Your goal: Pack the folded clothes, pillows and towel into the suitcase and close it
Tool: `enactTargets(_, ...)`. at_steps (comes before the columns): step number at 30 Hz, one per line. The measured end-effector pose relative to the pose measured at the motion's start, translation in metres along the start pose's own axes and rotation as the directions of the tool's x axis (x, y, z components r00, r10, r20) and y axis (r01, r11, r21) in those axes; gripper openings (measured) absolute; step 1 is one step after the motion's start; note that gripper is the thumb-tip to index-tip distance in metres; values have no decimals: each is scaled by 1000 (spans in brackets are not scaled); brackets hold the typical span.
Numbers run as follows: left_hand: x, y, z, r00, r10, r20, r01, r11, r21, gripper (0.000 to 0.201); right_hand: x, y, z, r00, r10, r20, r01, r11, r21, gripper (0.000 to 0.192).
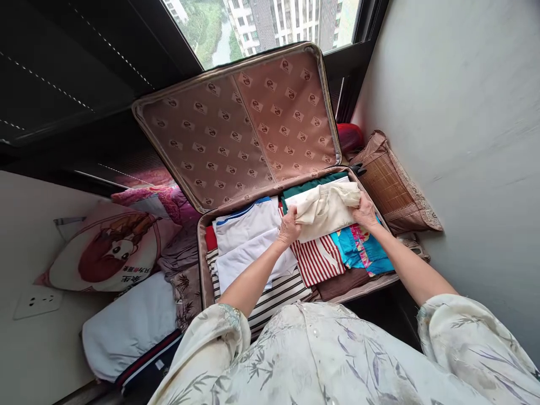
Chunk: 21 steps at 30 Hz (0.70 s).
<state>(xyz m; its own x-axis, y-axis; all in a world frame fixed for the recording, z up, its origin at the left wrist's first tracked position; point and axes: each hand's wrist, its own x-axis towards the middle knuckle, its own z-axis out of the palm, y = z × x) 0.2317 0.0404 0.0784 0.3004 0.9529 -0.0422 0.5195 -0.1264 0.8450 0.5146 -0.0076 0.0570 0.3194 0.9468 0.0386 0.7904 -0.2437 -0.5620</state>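
Lying left of the case: printed cushion (pixel 105 247), white bundle (pixel 129 323). Open suitcase (pixel 201 247), lid (pixel 240 124) raised, holds white shirts (pixel 244 239), striped fabric (pixel 274 295), red-striped cloth (pixel 318 259), turquoise floral garment (pixel 363 250) and green cloth (pixel 310 184). Left hand (pixel 289 228) and right hand (pixel 363 212) each clamped on opposite ends of the cream garment (pixel 327 208) atop the stacks; woven bag (pixel 390 188) at right.

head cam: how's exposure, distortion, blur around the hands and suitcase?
Head view: strong wide-angle warp, with wall and window frame bowed at the edges; daylight from the window is bright but not blown out; the dark sill beside the suitcase lid is underexposed; left hand, right hand and cream garment are sharp and evenly lit, with no glare.
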Motion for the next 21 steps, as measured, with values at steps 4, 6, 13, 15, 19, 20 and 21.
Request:
enactTargets(4,-19,13,-9,975,-147,-165,106,967,-234,29,-20,2,-44,996,77,-42,-67,978,197,38)
enactTargets(6,-44,17,-10,969,-210,-134,154,927,-342,33,-36,11,-72,998,57,-16,-50,961,274,42)
enactTargets(13,-154,-13,39,875,-407,262,455,877,-158,24,-120,58,-90,937,49,346,-126,971,205,38)
enactTargets(15,-163,-22,49,870,-417,264,444,895,-51,23,-136,67,-76,929,110,352,-141,988,62,37)
enactTargets(19,-163,-25,48,926,-294,237,316,947,-60,26,-147,78,-64,951,145,273,-141,989,-31,43)
enactTargets(20,-164,-24,46,933,-259,248,288,954,-89,28,-148,80,-65,950,161,269,-154,987,-48,43)
enactTargets(21,-165,-23,44,936,-233,263,268,957,-106,31,-148,81,-66,943,186,275,-172,982,-75,43)
